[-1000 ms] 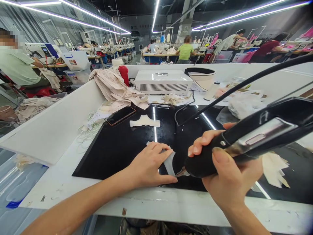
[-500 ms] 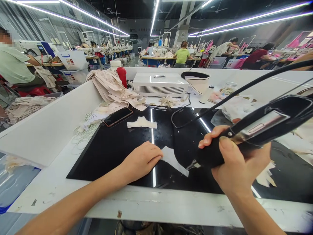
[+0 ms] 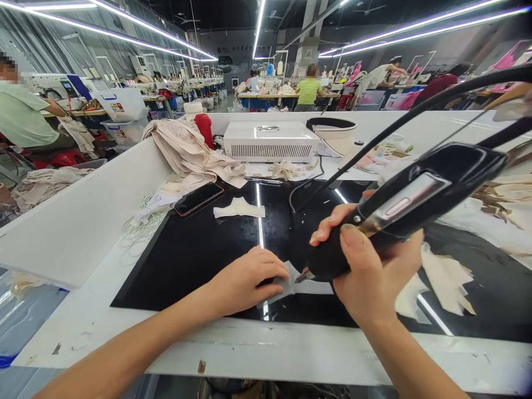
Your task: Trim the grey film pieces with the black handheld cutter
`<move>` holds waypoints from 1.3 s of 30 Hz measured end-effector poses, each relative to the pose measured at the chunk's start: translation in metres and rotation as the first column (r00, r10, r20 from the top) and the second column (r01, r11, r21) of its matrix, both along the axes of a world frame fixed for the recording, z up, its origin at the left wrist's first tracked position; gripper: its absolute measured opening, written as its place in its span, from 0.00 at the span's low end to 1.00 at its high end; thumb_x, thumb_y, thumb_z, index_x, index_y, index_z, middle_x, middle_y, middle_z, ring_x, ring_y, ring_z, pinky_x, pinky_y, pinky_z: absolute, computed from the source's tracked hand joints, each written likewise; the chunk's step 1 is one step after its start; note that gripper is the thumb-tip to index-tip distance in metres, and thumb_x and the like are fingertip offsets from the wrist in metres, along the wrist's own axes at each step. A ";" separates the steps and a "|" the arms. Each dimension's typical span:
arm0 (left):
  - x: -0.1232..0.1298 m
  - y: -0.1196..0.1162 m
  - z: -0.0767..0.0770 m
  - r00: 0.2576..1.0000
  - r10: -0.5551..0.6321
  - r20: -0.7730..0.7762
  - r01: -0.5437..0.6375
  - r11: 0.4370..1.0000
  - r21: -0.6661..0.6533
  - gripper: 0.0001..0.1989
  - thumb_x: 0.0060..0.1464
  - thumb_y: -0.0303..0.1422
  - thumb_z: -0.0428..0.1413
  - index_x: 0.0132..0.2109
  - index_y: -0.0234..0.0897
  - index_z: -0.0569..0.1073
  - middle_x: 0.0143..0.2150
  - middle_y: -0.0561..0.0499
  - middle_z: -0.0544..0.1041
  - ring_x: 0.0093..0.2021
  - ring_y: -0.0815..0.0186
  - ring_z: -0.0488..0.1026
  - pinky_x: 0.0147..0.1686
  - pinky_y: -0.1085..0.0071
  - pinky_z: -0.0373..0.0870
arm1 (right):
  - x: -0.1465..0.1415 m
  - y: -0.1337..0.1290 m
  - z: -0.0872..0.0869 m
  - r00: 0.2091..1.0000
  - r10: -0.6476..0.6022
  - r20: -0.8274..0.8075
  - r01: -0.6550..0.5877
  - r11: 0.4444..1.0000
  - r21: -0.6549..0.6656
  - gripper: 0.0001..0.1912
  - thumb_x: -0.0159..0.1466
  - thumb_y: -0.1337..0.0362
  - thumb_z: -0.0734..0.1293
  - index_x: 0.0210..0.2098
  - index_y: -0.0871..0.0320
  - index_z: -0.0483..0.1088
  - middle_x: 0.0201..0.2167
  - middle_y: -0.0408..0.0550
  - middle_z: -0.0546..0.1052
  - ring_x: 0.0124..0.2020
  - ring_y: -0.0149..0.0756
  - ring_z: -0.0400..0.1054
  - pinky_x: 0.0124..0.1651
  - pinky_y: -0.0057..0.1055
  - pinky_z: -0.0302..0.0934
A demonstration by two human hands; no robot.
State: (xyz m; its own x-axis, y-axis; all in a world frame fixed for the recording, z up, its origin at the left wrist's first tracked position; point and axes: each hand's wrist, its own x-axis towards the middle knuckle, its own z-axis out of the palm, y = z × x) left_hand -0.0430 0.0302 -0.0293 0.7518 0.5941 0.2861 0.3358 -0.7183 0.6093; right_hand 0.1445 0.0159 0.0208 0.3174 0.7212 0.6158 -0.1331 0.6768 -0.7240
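Observation:
My right hand (image 3: pixel 369 271) is wrapped around a black corded hand tool (image 3: pixel 399 199) with a silver lever along its side. The tool's narrow metal tip (image 3: pixel 305 275) touches or hovers just over a small whitish fabric piece (image 3: pixel 318 286). Bent fingers of my left hand (image 3: pixel 253 277) press the left part of that piece onto the black glossy board (image 3: pixel 187 260). Part of the piece is hidden beneath my fingers and behind the tool. Farther back on the board lies another cream fabric piece (image 3: pixel 239 208), flat and untouched.
A phone (image 3: pixel 199 198) lies at the board's left edge, beside tangled pale cord (image 3: pixel 143 227). Behind stand a white vented box (image 3: pixel 270 141) and draped beige fabric (image 3: pixel 187 147). Cut scraps (image 3: pixel 446 277) lie to the right. The tool's black cable (image 3: pixel 394 124) arches overhead. Other people work beyond.
My right hand and the tool have moved left, bringing the tip close to my left fingers. The fabric piece under my left hand has turned. More scraps show at right.

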 end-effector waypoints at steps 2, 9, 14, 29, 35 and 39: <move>0.000 0.000 0.001 1.000 -0.019 0.016 0.019 1.000 -0.014 0.09 0.64 0.30 0.62 0.51 0.39 0.78 0.52 0.47 0.81 0.56 0.60 0.75 0.63 0.61 0.65 | -0.004 -0.001 -0.003 1.000 0.023 0.000 -0.023 1.000 -0.012 0.20 0.63 0.62 0.76 0.50 0.49 0.67 0.34 0.39 0.77 0.26 0.33 0.72 0.29 0.36 0.70; -0.001 -0.002 0.000 1.000 -0.001 -0.016 0.001 0.999 -0.038 0.09 0.65 0.32 0.62 0.52 0.41 0.79 0.56 0.46 0.81 0.58 0.59 0.75 0.65 0.57 0.62 | -0.003 -0.008 -0.004 0.999 0.038 -0.011 -0.039 0.999 -0.005 0.19 0.63 0.63 0.76 0.49 0.49 0.68 0.34 0.40 0.77 0.26 0.34 0.73 0.28 0.36 0.70; -0.001 -0.001 0.001 1.000 -0.010 -0.022 0.009 1.000 -0.008 0.09 0.64 0.31 0.63 0.51 0.39 0.79 0.54 0.46 0.81 0.58 0.59 0.74 0.65 0.60 0.62 | 0.000 -0.013 -0.002 1.000 0.025 -0.007 -0.025 0.999 -0.045 0.22 0.61 0.60 0.78 0.51 0.50 0.68 0.33 0.40 0.76 0.26 0.35 0.72 0.26 0.36 0.69; -0.001 -0.001 0.002 0.999 -0.015 -0.042 0.017 0.999 0.032 0.09 0.66 0.32 0.61 0.52 0.40 0.79 0.55 0.46 0.81 0.58 0.59 0.74 0.65 0.58 0.63 | 0.000 -0.012 -0.004 0.999 0.023 0.036 -0.022 1.000 -0.004 0.17 0.65 0.65 0.73 0.50 0.49 0.66 0.34 0.39 0.76 0.26 0.34 0.72 0.27 0.36 0.69; -0.003 -0.003 0.008 0.993 -0.037 -0.114 0.034 0.999 -0.032 0.13 0.64 0.31 0.63 0.55 0.44 0.78 0.60 0.49 0.79 0.67 0.55 0.68 0.73 0.44 0.48 | 0.011 0.001 -0.003 0.998 -0.036 0.047 0.035 0.999 0.023 0.16 0.65 0.67 0.73 0.48 0.50 0.66 0.34 0.39 0.76 0.26 0.33 0.71 0.28 0.34 0.68; -0.004 -0.003 0.010 0.987 -0.075 -0.142 0.067 0.996 -0.061 0.16 0.62 0.33 0.64 0.56 0.46 0.78 0.61 0.49 0.79 0.67 0.55 0.68 0.73 0.43 0.47 | 0.011 -0.001 -0.001 1.000 -0.027 -0.004 0.027 1.000 -0.008 0.17 0.63 0.64 0.74 0.48 0.49 0.67 0.34 0.38 0.75 0.26 0.33 0.71 0.28 0.34 0.68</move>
